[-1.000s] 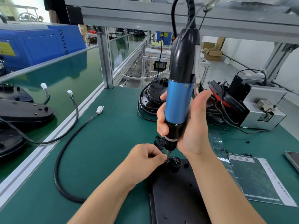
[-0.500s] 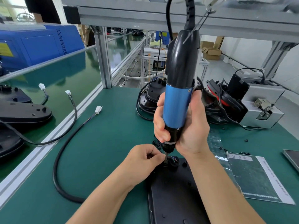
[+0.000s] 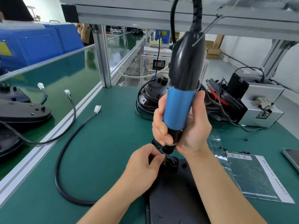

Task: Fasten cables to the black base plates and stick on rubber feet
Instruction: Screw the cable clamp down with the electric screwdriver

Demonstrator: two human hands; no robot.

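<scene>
Screwdriving is under way: right hand grips the electric screwdriver upright, left hand pinches at its tip over the black base plate beneath both hands, calling next for steady downward pressure.

At ten o'clock we see a big blue machine. At three o'clock a grey box sits on the green desk. A paper sheet lies at four o'clock.

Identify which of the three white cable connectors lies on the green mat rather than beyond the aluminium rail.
The rightmost white connector, ending the thick black cable. The other two sit left of the rail.
</scene>
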